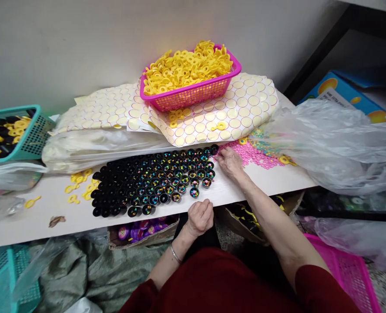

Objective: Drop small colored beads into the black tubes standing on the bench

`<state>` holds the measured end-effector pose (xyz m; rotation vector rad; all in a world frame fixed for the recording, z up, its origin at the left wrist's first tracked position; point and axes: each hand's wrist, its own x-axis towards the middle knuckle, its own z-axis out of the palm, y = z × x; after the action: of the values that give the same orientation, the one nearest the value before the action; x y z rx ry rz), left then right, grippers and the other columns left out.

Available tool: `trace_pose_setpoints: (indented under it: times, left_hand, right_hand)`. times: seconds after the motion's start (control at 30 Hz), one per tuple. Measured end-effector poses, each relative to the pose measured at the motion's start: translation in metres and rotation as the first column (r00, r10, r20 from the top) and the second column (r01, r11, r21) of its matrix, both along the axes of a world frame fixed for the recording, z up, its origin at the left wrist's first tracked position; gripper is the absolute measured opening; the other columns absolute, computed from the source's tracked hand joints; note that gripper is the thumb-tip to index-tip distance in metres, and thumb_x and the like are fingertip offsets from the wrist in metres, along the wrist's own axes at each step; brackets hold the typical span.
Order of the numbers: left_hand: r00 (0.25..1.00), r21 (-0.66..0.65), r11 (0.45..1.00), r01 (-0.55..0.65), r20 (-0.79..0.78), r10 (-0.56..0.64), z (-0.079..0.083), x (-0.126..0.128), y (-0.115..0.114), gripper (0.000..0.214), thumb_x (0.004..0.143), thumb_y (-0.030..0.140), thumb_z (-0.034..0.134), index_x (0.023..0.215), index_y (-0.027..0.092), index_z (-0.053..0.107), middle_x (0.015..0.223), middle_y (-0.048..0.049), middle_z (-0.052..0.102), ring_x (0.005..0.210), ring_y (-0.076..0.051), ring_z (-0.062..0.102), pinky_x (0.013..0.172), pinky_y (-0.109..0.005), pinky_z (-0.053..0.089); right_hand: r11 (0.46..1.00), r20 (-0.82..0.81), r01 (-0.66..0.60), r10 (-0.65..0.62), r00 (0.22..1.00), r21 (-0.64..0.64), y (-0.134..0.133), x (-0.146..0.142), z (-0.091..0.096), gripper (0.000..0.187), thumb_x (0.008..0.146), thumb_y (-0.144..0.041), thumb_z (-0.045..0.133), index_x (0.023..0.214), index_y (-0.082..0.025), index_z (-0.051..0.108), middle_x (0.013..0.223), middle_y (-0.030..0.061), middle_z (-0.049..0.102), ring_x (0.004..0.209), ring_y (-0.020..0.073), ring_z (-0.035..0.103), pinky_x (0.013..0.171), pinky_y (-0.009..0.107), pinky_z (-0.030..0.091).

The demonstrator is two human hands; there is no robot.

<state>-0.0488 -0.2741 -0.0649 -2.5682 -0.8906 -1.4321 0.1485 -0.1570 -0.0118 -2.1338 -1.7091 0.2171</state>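
Note:
Rows of small black cups stand on the white table; those to the right hold colourful little beads, while those at the far left look dark inside. My right hand reaches to the edge of a spread of pink beads, beside the cup at the back right corner. Its fingers are bent together at the tips, and anything in them is too small to make out. At the table's front edge, my left hand is closed in a fist just below a bead-filled cup. Whatever it may hold is hidden.
A pink basket of yellow ring-ended pieces sits on sheets of round stickers. Plastic bags bulge at the right. A teal basket stands at the left, near loose yellow pieces. Boxes are below the table.

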Motion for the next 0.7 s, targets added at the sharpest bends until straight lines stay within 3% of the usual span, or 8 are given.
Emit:
trace_pose_setpoints:
  times: [0.1, 0.33, 0.47, 0.6, 0.7]
  left_hand:
    - [1.000, -0.007, 1.000, -0.004, -0.007, 0.004, -0.004, 0.000, -0.001, 0.027, 0.077, 0.009, 0.056, 0.104, 0.013, 0.058, 0.089, -0.0128, 0.069, 0.063, -0.014, 0.060, 0.057, -0.027, 0.043]
    - [0.997, -0.011, 0.998, -0.060, -0.054, 0.059, -0.011, 0.000, -0.003, 0.026, 0.077, 0.011, 0.057, 0.103, 0.015, 0.058, 0.088, -0.0120, 0.070, 0.060, -0.013, 0.060, 0.056, -0.026, 0.043]
    - [0.995, -0.012, 0.996, -0.094, -0.027, 0.093, -0.009, 0.004, -0.003, 0.023, 0.076, 0.010, 0.059, 0.099, 0.013, 0.060, 0.084, -0.0102, 0.069, 0.058, -0.012, 0.058, 0.055, -0.026, 0.040]
    - [0.995, 0.064, 0.993, -0.097, 0.014, 0.097, -0.008, 0.007, -0.001, 0.021, 0.075, 0.010, 0.060, 0.097, 0.011, 0.061, 0.083, -0.0111, 0.069, 0.057, -0.012, 0.055, 0.054, -0.026, 0.038]
    - [0.994, 0.088, 0.990, -0.107, 0.004, 0.107, -0.008, 0.008, 0.000, 0.019, 0.075, 0.010, 0.061, 0.095, 0.010, 0.062, 0.083, -0.0116, 0.068, 0.057, -0.012, 0.054, 0.055, -0.026, 0.037]
  right_hand:
    - [0.994, 0.040, -0.105, 0.105, 0.994, 0.000, -0.008, 0.001, -0.002, 0.015, 0.083, -0.023, 0.048, 0.076, -0.019, 0.061, 0.082, 0.0068, 0.057, 0.077, 0.0184, 0.050, 0.061, 0.029, 0.030]
    - [0.982, 0.098, -0.182, 0.186, 0.978, -0.047, -0.023, 0.011, -0.003, 0.020, 0.081, -0.014, 0.041, 0.078, -0.018, 0.060, 0.082, 0.0077, 0.058, 0.072, 0.0175, 0.048, 0.060, 0.029, 0.029]
    - [0.987, 0.016, -0.149, 0.151, 0.988, -0.066, -0.024, 0.014, 0.001, 0.020, 0.076, -0.012, 0.042, 0.079, -0.018, 0.061, 0.082, 0.0073, 0.060, 0.070, 0.0170, 0.049, 0.061, 0.028, 0.031]
    - [0.998, -0.117, -0.053, 0.057, 0.992, 0.040, -0.029, 0.020, -0.002, 0.025, 0.077, -0.012, 0.038, 0.083, -0.016, 0.062, 0.080, 0.0075, 0.061, 0.074, 0.0178, 0.053, 0.068, 0.028, 0.035]
    - [0.996, -0.126, -0.054, 0.064, 0.990, 0.076, -0.035, 0.022, -0.004, 0.025, 0.082, -0.017, 0.038, 0.082, -0.016, 0.063, 0.083, 0.0089, 0.060, 0.078, 0.0183, 0.054, 0.071, 0.029, 0.036]
